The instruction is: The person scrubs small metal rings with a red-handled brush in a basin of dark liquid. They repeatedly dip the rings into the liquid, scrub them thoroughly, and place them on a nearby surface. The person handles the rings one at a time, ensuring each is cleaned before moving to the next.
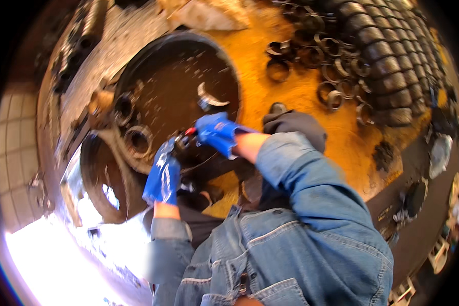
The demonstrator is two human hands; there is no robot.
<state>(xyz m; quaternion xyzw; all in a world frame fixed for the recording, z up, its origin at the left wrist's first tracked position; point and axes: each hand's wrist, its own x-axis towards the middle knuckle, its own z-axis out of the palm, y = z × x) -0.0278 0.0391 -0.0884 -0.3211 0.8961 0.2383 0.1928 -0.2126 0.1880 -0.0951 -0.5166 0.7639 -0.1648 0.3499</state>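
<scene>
Both my hands wear blue gloves and are close together over the near rim of a wide round tub [239, 84]. My left hand [164, 171] is closed around a small dark metal piece [180, 142], whose exact kind is blurred. A bright red part [190, 131] shows between the hands; whose grip it belongs to is unclear. My right hand [212, 131] is closed, its fingers smeared. At its far side a shiny curved metal piece [209, 97], like part of a ring, appears to touch the fingertips. Brownish contents with pale specks fill the tub.
Loose metal rings [336, 99] lie on the yellow floor [255, 56] at the right. Behind them rises a stacked bank of ring-like pieces [387, 66]. Two rings [138, 141] sit by the tub's left side, near a smaller round container [89, 171]. A dark shoe [278, 108] is close right.
</scene>
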